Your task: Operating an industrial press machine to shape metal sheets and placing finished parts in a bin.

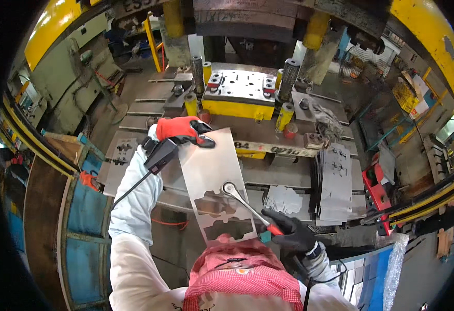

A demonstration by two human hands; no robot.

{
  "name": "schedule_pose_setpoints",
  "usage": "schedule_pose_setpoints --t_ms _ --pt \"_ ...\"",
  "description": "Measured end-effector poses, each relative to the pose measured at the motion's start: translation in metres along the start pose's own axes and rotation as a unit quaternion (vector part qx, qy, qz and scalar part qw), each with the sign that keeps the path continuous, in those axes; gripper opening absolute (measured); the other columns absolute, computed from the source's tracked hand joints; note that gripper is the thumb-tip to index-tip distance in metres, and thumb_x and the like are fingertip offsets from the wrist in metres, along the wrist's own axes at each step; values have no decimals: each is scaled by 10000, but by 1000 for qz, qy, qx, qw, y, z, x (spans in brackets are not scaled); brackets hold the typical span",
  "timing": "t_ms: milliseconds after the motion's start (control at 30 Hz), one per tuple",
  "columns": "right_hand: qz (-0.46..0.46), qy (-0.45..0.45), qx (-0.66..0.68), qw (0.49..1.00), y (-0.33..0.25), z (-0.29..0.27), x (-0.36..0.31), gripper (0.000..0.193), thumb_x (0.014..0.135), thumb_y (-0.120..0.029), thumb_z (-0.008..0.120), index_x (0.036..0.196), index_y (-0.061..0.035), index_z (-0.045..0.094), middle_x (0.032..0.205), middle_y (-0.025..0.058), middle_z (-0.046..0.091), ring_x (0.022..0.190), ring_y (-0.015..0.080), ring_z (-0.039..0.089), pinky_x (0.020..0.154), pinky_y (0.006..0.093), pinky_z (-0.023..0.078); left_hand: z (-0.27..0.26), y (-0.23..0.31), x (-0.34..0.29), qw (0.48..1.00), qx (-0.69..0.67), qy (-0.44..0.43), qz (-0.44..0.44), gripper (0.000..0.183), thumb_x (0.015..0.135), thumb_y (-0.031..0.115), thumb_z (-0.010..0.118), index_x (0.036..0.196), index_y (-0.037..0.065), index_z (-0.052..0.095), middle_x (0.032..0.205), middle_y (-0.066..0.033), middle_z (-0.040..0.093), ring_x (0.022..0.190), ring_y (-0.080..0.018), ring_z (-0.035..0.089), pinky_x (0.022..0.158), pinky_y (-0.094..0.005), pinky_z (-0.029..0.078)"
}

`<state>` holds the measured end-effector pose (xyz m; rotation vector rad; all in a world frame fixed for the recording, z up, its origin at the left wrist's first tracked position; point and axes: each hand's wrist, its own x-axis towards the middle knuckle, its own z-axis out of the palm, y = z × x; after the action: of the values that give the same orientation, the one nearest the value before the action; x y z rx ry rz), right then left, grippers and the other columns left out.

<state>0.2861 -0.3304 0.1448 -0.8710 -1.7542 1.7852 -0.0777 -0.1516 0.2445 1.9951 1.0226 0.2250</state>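
My left hand (pixel 183 130), in a red glove with black fingertips, grips the upper left part of a long flat metal sheet (pixel 209 163). The sheet slants down toward my body, and its near half has two large jagged cut-outs. In a black glove, my right hand (pixel 291 233) is closed around the red handle of a ratchet wrench (pixel 246 206). The wrench's round head lies over the sheet beside the upper cut-out; whether it touches the metal I cannot tell. A black device with a cable sits on my left wrist.
Ahead stands a press die (pixel 240 85) on a yellow base, with upright posts around it. A stack of cut sheets (pixel 336 181) lies on the right, beside a smaller jagged plate (pixel 284 199). Small dark parts (pixel 125 149) rest at left, and a red box (pixel 378 184) stands far right.
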Motion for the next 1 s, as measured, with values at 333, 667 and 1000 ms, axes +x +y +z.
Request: schedule_pose_setpoints --t_ms 333,667,1000 --pt "-54 215 177 959 -33 -13 67 624 750 -215 567 1298 -9 353 873 34 560 649 85 510 550 206 418 11 -68 36 724 -496 469 96 408 909 411 385 1150 98 484 1012 -68 606 874 -211 588 771 -353 476" --pt "-164 210 239 934 0 -43 190 475 831 -121 526 1277 -37 385 1000 37 556 811 72 535 658 215 453 208 -28 99 802 -391 451 14 637 823 209 597 1358 87 273 1279 -97 439 1132 -156 435 925 -274 350" --pt "-223 257 25 940 1 -40 174 553 862 -182 516 1339 -28 283 1251 75 421 1102 139 426 936 261 338 224 -74 129 722 -510 455 108 651 796 66 592 1346 120 248 1085 -45 526 910 -122 513 783 -265 440"
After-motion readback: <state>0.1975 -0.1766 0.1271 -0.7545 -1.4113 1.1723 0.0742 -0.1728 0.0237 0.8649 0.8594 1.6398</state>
